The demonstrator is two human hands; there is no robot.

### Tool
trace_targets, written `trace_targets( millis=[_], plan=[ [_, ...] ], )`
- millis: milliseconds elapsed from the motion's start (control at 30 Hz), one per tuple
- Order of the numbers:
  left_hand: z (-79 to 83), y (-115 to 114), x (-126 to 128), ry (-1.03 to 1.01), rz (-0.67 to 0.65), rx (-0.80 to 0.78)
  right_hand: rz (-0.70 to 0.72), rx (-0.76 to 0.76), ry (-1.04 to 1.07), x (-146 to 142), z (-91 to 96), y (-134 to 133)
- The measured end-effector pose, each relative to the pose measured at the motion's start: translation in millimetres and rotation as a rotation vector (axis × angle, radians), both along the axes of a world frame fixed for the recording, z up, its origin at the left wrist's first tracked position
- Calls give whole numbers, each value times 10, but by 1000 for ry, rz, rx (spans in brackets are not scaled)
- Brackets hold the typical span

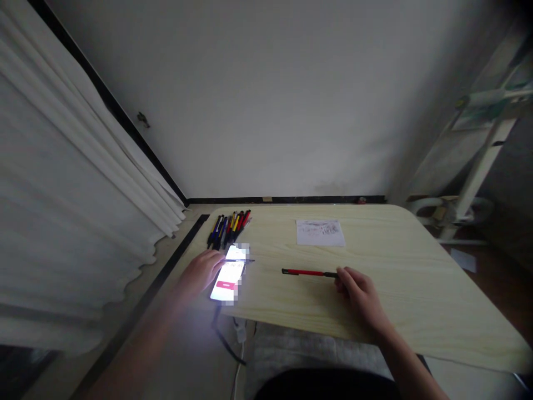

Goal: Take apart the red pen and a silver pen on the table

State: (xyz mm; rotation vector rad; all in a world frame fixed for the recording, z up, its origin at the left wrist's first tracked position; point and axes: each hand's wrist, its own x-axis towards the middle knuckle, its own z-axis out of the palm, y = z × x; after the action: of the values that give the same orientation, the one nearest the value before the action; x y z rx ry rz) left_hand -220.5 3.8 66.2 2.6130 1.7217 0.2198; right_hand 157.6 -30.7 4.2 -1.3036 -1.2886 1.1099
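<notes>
My right hand is closed on the black end of a red pen. The pen is level, its other black end facing left, over the middle of the table. On the left, my left hand pinches a thin dark stick, like a pen refill, which crosses over the lit phone. Just beyond the phone lies a bundle of pens in red, yellow, blue and black. Some fingertips of both hands are hidden.
A printed paper sheet lies toward the back of the wooden table. White curtains hang at the left. Cables run below the front edge. A white metal frame stands beyond the right side.
</notes>
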Motion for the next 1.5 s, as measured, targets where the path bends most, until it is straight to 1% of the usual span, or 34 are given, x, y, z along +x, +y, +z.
trace_targets(
  millis=[167,700,800,1033,1200,1367,1500],
  plan=[
    [-88,-27,-64,-12,-2,-10,-6,8,-13,3,-25,2],
    [-170,-19,-101,-9,6,-27,-6,-2,-16,6,22,-12],
    [-161,-33,-102,-10,12,-33,-5,-8,-14,6,18,-8],
    [-79,-78,-69,-13,50,-6,-14,7,-15,8,1,-3],
    [-97,-87,-23,12,69,30,-1,17,-40,20,22,-17],
    [-104,-97,41,27,24,60,-3,-1,-28,19,-18,-16],
    [-132,-86,31,52,19,49,1,-9,-23,20,-43,-10]
  ],
)
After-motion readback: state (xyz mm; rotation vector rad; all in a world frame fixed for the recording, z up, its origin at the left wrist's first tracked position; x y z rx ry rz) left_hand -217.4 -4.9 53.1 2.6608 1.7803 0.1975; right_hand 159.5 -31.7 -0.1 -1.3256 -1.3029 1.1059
